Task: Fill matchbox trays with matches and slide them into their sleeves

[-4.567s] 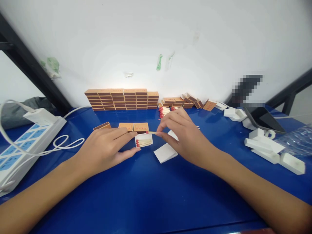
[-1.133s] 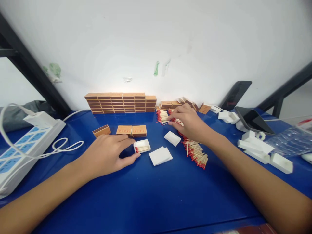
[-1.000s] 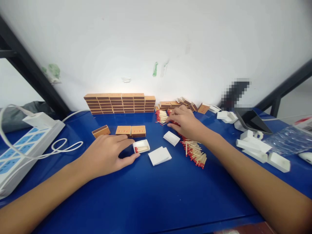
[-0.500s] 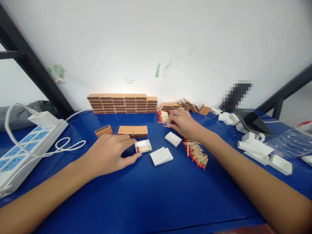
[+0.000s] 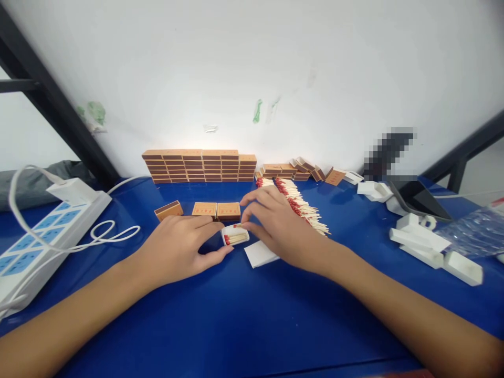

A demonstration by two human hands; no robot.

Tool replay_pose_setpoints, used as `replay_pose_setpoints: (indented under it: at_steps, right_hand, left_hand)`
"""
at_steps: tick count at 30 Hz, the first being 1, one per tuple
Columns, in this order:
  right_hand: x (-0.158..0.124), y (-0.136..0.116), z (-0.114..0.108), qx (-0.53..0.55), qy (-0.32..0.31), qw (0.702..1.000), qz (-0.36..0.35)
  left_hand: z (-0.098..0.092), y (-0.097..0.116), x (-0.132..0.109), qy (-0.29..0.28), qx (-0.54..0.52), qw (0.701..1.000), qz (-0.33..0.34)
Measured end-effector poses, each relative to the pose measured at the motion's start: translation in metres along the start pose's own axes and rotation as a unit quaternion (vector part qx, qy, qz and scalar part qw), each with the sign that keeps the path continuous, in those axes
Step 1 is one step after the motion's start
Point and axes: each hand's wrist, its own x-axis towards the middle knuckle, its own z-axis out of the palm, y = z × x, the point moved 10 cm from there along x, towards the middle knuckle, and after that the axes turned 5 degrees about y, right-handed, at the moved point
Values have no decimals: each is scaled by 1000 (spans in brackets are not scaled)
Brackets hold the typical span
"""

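Note:
My left hand (image 5: 179, 244) grips a small white matchbox tray (image 5: 247, 236) at its left end, thumb at the near side and fingers at the far side. Several red-tipped matches (image 5: 236, 239) lie inside it. Over the tray's far edge, my right hand (image 5: 279, 226) pinches at least one match (image 5: 238, 226), its red head pointing left. Folded white paper (image 5: 258, 254) lies partly beneath the right hand. Just behind the tray are two brown matchboxes (image 5: 229, 211) side by side, and another matchbox (image 5: 168, 210) sits tilted behind my left hand.
Stacked matchboxes (image 5: 192, 168) line the wall, with looser boxes (image 5: 303, 168) to their right. A long pile of matches (image 5: 301, 205) lies beyond my right hand. White trays (image 5: 417, 241) and a plastic bottle (image 5: 472, 231) are on the right; a power strip (image 5: 47, 236) with cables is left.
My right hand has come from the match pile left and nearer to the tray, with a match in its fingers. The left hand stays on the tray.

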Motion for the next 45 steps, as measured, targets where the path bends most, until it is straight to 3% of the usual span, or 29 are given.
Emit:
replay_pose_setpoints:
  at_steps: [4, 7, 9, 12, 16, 19, 23, 32, 40, 45]
  right_hand:
    - [0, -18, 9, -20, -19, 1000, -8]
    - [1, -12, 3, 5, 3, 1000, -14]
    - [2, 6, -8, 11, 37, 999, -2]
    - [-3, 54, -24, -28, 73, 996, 46]
    - [-14, 111, -25, -95, 52, 990, 89]
    - [-19, 128, -15, -112, 12, 989, 94]
    - [-18, 131, -2, -127, -25, 987, 100]
    - [-14, 130, -1, -119, -16, 989, 82]
    - [-15, 131, 6, -123, -37, 986, 109]
    - [-10, 108, 2, -109, -28, 989, 93]
  left_hand:
    - [-4, 6, 1, 13, 1, 1000, 16]
    - [-5, 6, 1, 16, -1, 1000, 13]
    - [-4, 3, 0, 7, 0, 1000, 5]
    - [0, -1, 0, -13, 1, 1000, -4]
    - [3, -5, -1, -26, 3, 999, -17]
    - [3, -5, -1, -27, 4, 999, -21]
    - [0, -4, -1, -20, 5, 1000, -18]
    - [2, -5, -2, -31, 5, 999, -24]
    - [1, -4, -1, -13, 2, 1000, -14]
    - [0, -4, -1, -14, 6, 1000, -16]
